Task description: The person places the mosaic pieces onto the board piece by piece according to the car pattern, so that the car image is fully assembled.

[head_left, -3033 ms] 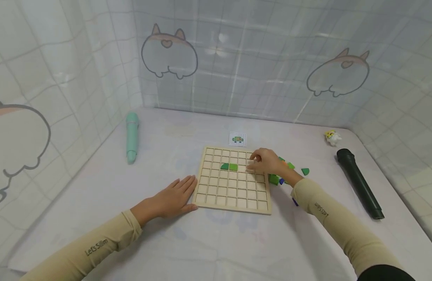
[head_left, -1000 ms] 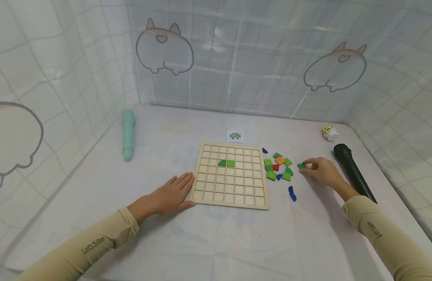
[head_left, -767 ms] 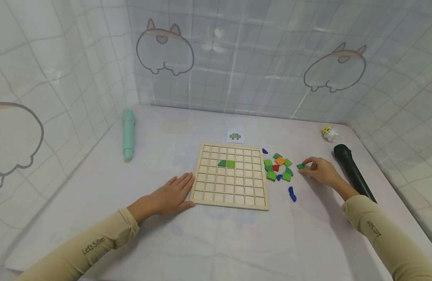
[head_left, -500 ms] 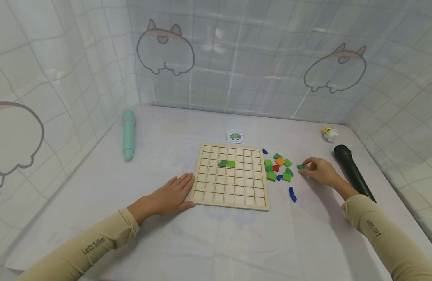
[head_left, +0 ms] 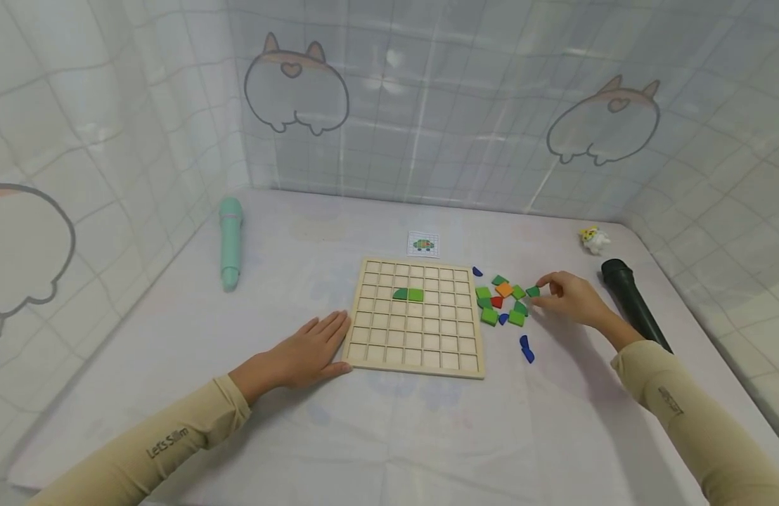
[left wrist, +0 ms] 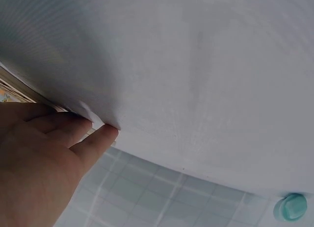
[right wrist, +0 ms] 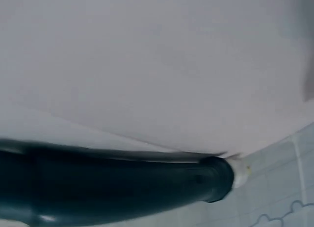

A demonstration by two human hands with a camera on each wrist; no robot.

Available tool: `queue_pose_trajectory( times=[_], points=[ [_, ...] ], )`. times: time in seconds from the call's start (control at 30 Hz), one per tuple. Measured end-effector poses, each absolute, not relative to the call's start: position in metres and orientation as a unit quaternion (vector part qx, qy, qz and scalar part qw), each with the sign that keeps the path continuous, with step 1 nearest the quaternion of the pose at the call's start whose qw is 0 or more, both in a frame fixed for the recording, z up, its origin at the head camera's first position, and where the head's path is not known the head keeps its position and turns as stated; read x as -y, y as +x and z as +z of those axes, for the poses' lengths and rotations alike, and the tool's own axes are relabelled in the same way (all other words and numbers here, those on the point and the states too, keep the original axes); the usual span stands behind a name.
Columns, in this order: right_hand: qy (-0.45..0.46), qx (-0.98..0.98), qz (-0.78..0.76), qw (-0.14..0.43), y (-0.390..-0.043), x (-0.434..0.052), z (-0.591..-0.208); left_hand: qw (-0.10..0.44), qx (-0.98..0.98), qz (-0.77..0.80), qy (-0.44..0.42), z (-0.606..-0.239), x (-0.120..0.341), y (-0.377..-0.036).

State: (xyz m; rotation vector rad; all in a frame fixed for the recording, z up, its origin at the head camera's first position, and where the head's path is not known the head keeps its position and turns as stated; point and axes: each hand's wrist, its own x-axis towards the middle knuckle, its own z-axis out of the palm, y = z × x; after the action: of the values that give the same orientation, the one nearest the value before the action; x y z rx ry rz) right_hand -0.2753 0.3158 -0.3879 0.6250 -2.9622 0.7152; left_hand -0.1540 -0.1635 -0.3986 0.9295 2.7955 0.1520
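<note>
My left hand (head_left: 310, 353) lies flat on the cloth, its straight fingers along the left edge of the wooden grid board (head_left: 413, 360). The left wrist view shows the same hand (left wrist: 41, 161) from the palm side. In the board sit a dark green quarter-round tile (head_left: 401, 294) and, touching it, a light green square tile (head_left: 415, 295). Right of the loose tiles, my right hand (head_left: 571, 301) pinches another dark green tile (head_left: 533, 292) between thumb and index finger. The right wrist view does not show that hand.
Several loose green, orange, red and blue tiles (head_left: 517, 318) are scattered beside the board. A pattern card (head_left: 424, 244) lies behind it. A black microphone (head_left: 635, 302) and a small figurine (head_left: 595, 240) are at right, a mint microphone (head_left: 230, 244) at left.
My right hand went from over the board to the lone dark green tile at right and took hold of it. It has since moved left with it, towards the pile. The left hand stays put.
</note>
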Motion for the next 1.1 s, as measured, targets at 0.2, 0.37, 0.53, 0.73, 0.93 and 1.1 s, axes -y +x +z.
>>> queue_pose_trajectory(
  times=[0.2,0.37,0.53,0.73,0.93,1.1],
  points=[
    [0.262,0.936,0.232,0.020,-0.285,-0.287,-0.383,0.093,-0.943,0.053,0.315,-0.400,0.164,-0.154],
    [0.314,0.913,0.261,-0.007,-0.291,-0.257,-0.384,0.093,-0.942,0.053,0.318,-0.401,0.164,-0.153],
    [0.360,0.888,0.285,-0.040,-0.296,-0.229,-0.383,0.090,-0.943,0.046,0.318,-0.400,0.163,-0.152],
    [0.392,0.875,0.276,-0.062,-0.303,-0.206,-0.385,0.091,-0.944,0.042,0.315,-0.398,0.162,-0.152],
    [0.388,0.868,0.291,-0.103,-0.304,-0.191,-0.385,0.092,-0.944,0.047,0.314,-0.397,0.162,-0.152],
    [0.381,0.869,0.289,-0.127,-0.303,-0.181,-0.385,0.096,-0.945,0.041,0.310,-0.399,0.162,-0.152]
  ],
)
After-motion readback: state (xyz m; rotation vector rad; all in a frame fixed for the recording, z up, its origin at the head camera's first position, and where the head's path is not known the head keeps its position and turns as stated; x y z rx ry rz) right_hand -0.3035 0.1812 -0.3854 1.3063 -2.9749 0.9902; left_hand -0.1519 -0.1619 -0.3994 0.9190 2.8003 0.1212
